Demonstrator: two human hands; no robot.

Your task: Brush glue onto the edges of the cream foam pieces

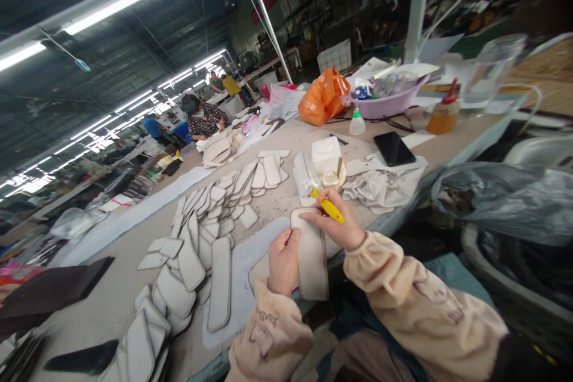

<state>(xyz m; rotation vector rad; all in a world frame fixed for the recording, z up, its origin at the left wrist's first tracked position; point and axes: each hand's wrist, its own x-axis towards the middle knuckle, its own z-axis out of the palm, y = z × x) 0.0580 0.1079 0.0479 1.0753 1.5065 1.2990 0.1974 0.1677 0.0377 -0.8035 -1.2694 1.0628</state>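
Note:
A pale, round-cornered panel (pixel 312 256) with a dark edge is held upright at the front of the table. My left hand (pixel 285 258) grips its left side, thumb on the face. In my right hand (pixel 338 221) is a tool with a yellow handle (pixel 331 209), its far end hidden or too small to make out; the same hand's thumb rests on the panel's top. Another pale panel (pixel 258 271) lies partly behind my left hand. Just beyond my right hand stands a white container (pixel 326 152) with a stick in a cut-open tub (pixel 333 176).
Many similar pale pieces (pixel 179 274) lie in overlapping rows to the left. A phone (pixel 394 149), crumpled cloth (pixel 380 188), an amber bottle (pixel 443 114), a purple basin (pixel 385 106) and an orange bag (pixel 323 98) stand on the right. A co-worker (pixel 203 119) sits farther back.

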